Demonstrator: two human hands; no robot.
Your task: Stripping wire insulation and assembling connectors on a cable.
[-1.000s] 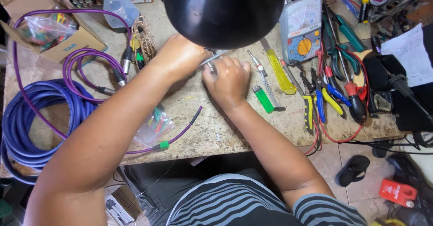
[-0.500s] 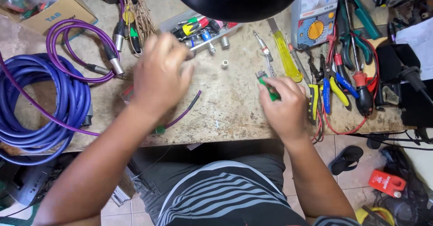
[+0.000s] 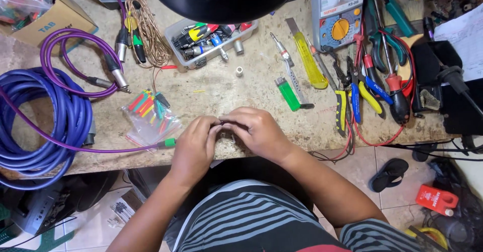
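This is a small electronics and cable repair workshop. A worn stone-look workbench (image 3: 221, 88) carries the trade's gear: an analogue multimeter (image 3: 336, 11) at its far edge, pliers and cutters (image 3: 354, 93) and a screwdriver (image 3: 395, 88) toward the right edge, a clear tray of audio connectors (image 3: 211, 38) near the far middle, and coiled blue cable (image 3: 48, 126) over the left edge. A bag of coloured sleeves (image 3: 148, 113) lies near the front edge. A tiled floor (image 3: 372, 164) shows below.
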